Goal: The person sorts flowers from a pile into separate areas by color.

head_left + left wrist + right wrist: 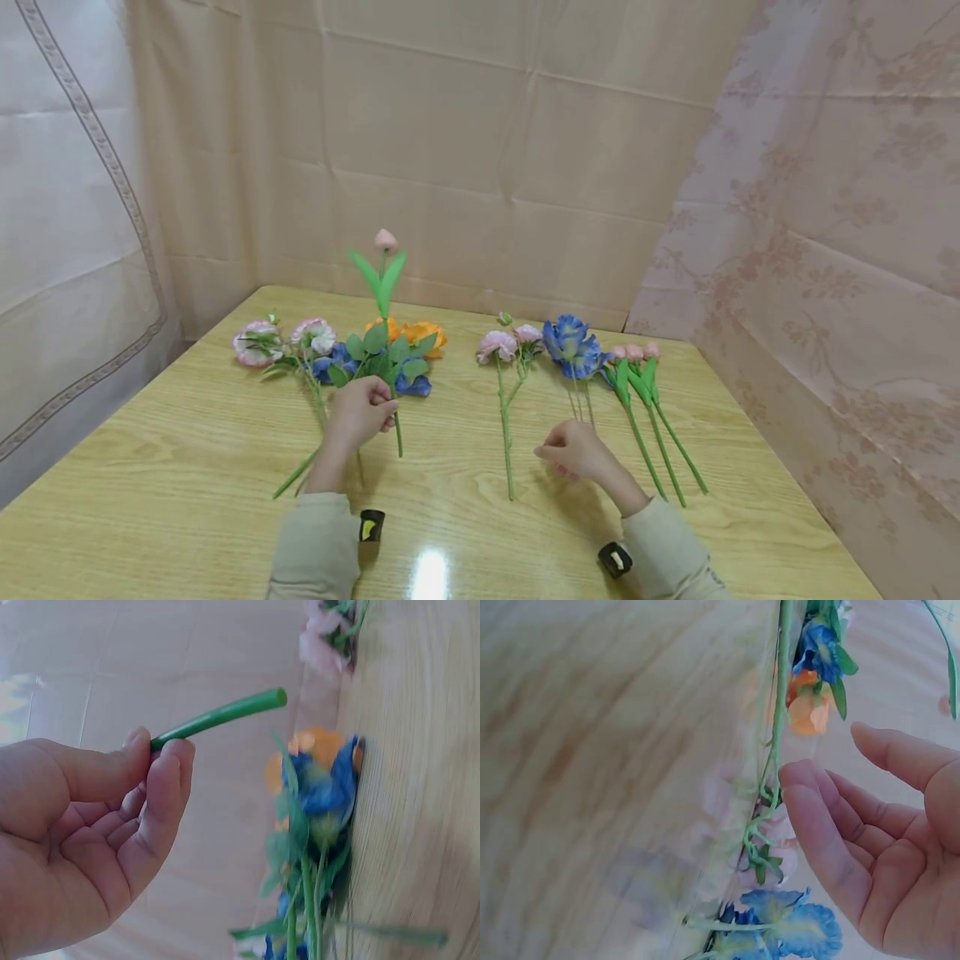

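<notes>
Tulip (pixel 385 302), pink-headed with two green leaves, upright above the wooden table (pixel 450 500). Nearest you, a bright reflection shines on the wood between your pale sleeves (pixel 315 546). Beyond them, your right hand (pixel 581 450) hovers with nothing in it, thumb and forefinger apart, the other fingers loosely curled. A little farther off, your left hand (pixel 362 410) pinches the tulip's stem between thumb and forefinger, its cut end free below.

Past your hands, flowers lie in two groups, stems towards you. On the left are pink-and-white blooms (pixel 257 343), then blue blooms (pixel 414 385) among leaves, with orange blooms (pixel 426 337) behind; the tulip rises in front of these. On the right, in order, are pink blooms (pixel 498 346), a blue cluster (pixel 573 342) and three tulips (pixel 633 353) side by side. Your right hand is near the cluster's stems.

At the back hangs a beige curtain (pixel 450 150).
</notes>
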`<state>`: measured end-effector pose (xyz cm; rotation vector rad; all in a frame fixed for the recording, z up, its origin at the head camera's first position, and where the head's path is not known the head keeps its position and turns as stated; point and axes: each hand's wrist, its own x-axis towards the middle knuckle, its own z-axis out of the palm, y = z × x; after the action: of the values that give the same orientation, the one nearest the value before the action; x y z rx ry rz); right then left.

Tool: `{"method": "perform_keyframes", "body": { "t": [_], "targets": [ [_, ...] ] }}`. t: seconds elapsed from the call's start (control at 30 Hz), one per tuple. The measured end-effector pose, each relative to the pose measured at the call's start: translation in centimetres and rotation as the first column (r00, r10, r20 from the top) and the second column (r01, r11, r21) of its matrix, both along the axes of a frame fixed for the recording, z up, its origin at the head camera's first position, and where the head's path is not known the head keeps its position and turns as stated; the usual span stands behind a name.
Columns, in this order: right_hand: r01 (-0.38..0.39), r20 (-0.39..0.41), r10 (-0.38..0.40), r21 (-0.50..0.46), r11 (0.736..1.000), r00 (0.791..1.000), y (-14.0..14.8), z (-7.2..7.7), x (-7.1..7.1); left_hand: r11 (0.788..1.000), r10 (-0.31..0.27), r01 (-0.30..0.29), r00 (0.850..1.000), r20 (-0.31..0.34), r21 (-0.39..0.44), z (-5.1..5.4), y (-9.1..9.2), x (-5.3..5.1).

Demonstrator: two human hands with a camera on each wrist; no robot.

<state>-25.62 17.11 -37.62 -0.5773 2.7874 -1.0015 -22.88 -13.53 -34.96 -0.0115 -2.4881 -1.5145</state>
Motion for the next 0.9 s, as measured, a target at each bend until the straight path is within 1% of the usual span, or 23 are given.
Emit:
{"method": "perform_keyframes", "body": {
  "t": [0.13,0.23,0.3,0.37,0.5,0.63,0.7,0.9],
  "targets": [
    [-0.069,-0.058,0.068,-0.027,0.997,0.996,-0.7,0.2,0.3,0.996,-0.078,0.078,0.997,-0.006,0.037,-0.1,1.8,0.0],
    [-0.113,-0.052,0.109,-0.082,0.99,0.993,-1.3,0.5,0.7,0.984,-0.165,0.164,0.986,-0.005,0.073,-0.2,3.2,0.0],
    [-0.132,-0.042,0.128,-0.123,0.984,0.991,-1.6,0.7,1.0,0.971,-0.222,0.222,0.975,-0.009,0.085,-0.3,4.1,0.0],
    [-0.148,-0.035,0.144,-0.167,0.975,0.989,-2.0,1.0,1.2,0.956,-0.28,0.281,0.96,-0.02,0.088,-0.3,4.9,0.0],
    [-0.174,-0.025,0.174,-0.262,0.949,0.984,-2.7,1.6,1.9,0.927,-0.366,0.367,0.93,-0.029,0.082,-0.5,6.3,0.1],
    [-0.197,-0.005,0.208,-0.339,0.92,0.978,-3.4,2.1,2.7,0.905,-0.421,0.421,0.907,-0.023,0.064,-0.5,7.5,0.3],
    [-0.2,-0.004,0.213,-0.359,0.912,0.977,-3.8,2.1,3.1,0.896,-0.439,0.44,0.898,-0.027,0.055,-0.5,8.0,0.4],
    [-0.201,0.0,0.222,-0.423,0.884,0.975,-4.4,1.6,3.6,0.884,-0.465,0.466,0.885,-0.032,0.036,-0.7,9.1,0.6]
  ]
}}
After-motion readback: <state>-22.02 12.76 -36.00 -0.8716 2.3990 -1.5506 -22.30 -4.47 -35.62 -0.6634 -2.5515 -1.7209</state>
